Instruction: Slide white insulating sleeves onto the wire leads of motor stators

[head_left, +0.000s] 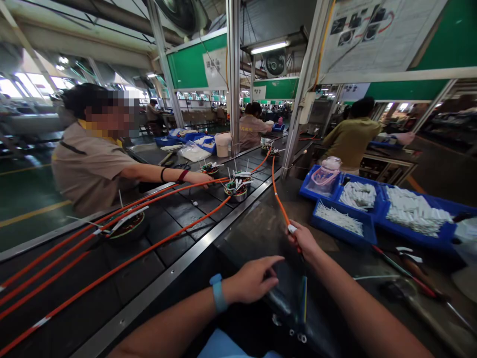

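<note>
Left hand is held loosely open above tabletop; orange cable is pinched by right hand, blue trays at 2 o'clock.

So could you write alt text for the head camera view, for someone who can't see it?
At a factory bench, the right hand grips an orange cable near its white-taped end, while the left hand hovers open beside it. Across the conveyor, a co-worker reaches toward wired parts; blue bins sit right.
</note>
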A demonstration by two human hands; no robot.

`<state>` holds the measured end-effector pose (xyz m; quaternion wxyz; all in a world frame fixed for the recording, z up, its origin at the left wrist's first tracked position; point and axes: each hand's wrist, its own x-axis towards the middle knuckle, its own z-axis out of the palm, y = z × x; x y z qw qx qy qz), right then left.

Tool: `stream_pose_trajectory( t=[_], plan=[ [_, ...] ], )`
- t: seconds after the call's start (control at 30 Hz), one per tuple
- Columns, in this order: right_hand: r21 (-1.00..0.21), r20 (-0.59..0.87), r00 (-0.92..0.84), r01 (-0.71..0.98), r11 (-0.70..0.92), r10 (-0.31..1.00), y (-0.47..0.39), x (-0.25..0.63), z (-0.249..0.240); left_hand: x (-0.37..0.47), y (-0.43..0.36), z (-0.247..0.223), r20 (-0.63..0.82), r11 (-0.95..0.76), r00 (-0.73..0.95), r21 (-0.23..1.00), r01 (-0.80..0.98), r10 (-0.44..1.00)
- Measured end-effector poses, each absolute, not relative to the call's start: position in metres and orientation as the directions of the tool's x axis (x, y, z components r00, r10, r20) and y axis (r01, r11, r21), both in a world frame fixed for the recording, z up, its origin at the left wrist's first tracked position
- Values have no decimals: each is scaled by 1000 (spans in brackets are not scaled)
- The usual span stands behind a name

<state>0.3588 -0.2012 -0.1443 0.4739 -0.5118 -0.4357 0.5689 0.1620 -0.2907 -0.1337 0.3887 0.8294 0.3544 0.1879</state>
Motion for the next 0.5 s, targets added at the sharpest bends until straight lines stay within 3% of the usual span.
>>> stream_pose_trajectory(
  t=[0.23,0.37,0.5],
  plan=[
    [-990,-137,-120,36,-133,983,-254,405,-120,135,-251,-160,125,-374,522,834,406,844],
    [-965,-249,-198,134,-225,948,-302,441,-135,136,-223,-168,188,-378,435,833,405,880],
    [-917,-385,-170,179,-356,907,-363,479,-155,146,-183,-171,257,-433,398,777,457,881]
  ],
)
